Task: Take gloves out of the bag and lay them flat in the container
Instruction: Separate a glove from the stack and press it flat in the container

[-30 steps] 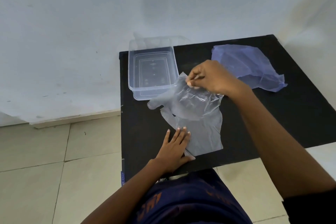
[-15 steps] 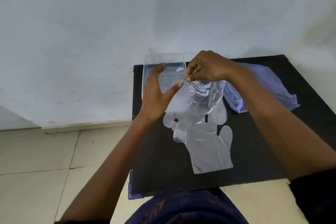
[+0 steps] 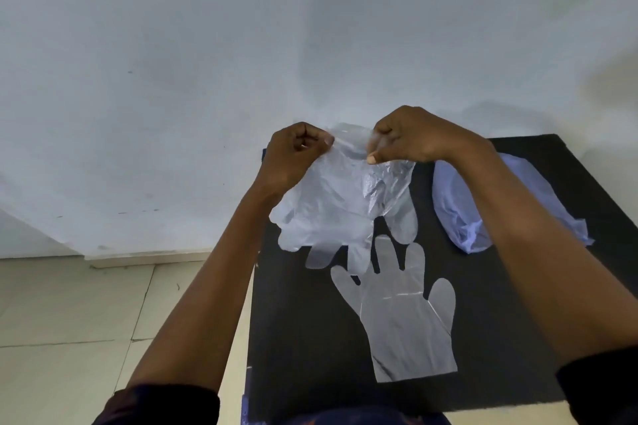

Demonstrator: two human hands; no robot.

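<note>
A clear plastic glove [image 3: 331,203] hangs in the air above the far left of the black table [image 3: 303,338], fingers pointing down. My left hand [image 3: 293,152] pinches its cuff on the left and my right hand [image 3: 411,136] pinches it on the right. A second clear glove [image 3: 404,314] lies flat on the table below, fingers pointing away from me. The bluish plastic bag [image 3: 459,217] lies crumpled at the right, partly behind my right forearm. The clear container is hidden behind the held glove and my hands.
A pale wall fills the upper view right behind the table. Tiled floor [image 3: 69,321] lies to the left of the table's left edge. My dark sleeves show at the bottom corners.
My left hand left the table, rose and took hold of the lifted glove's cuff beside my right hand. The held glove now hangs higher. The view tilted up.
</note>
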